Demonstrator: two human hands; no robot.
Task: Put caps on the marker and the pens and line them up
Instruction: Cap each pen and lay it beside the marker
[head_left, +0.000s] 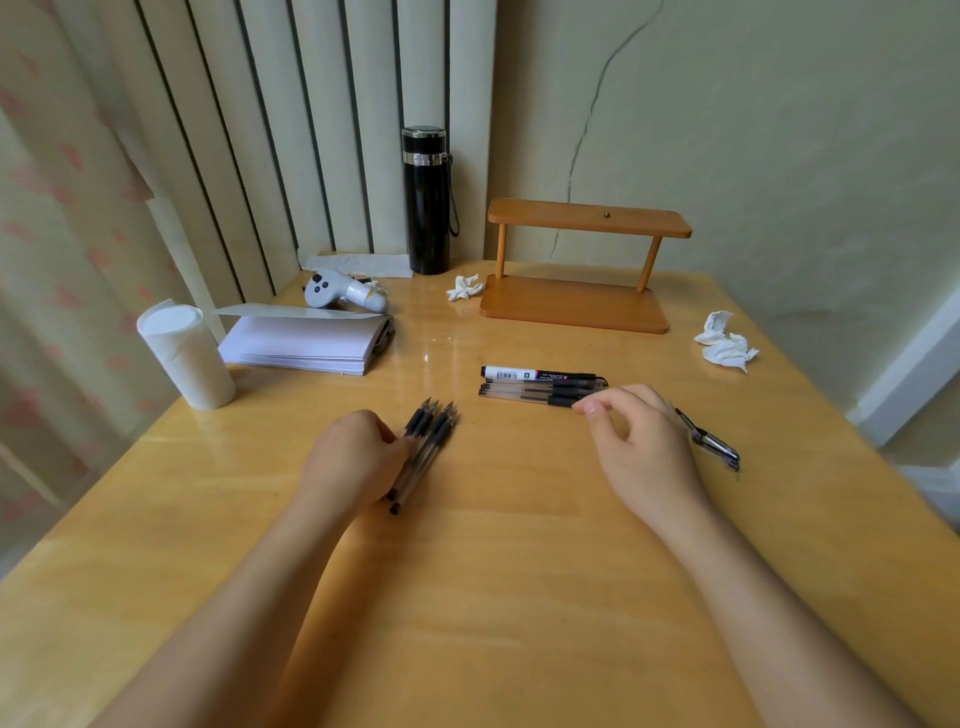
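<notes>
A white-barrelled marker (530, 373) lies crosswise on the wooden table (493, 571), with three clear pens (535, 392) lined up just below it. My right hand (641, 447) rests at their right ends, thumb and forefinger pinched at the lowest pen's tip. My left hand (358, 457) holds a bundle of several uncapped pens (423, 447) against the table, black grips and tips pointing away from me. A few pen caps (709, 439) lie to the right of my right hand.
At the back stand a black flask (426, 200) and a small wooden shelf (576, 260). A paper roll (184, 353), a paper stack (306, 340) and a white controller (343, 292) sit at the left. Crumpled tissues (724, 343) lie at the right.
</notes>
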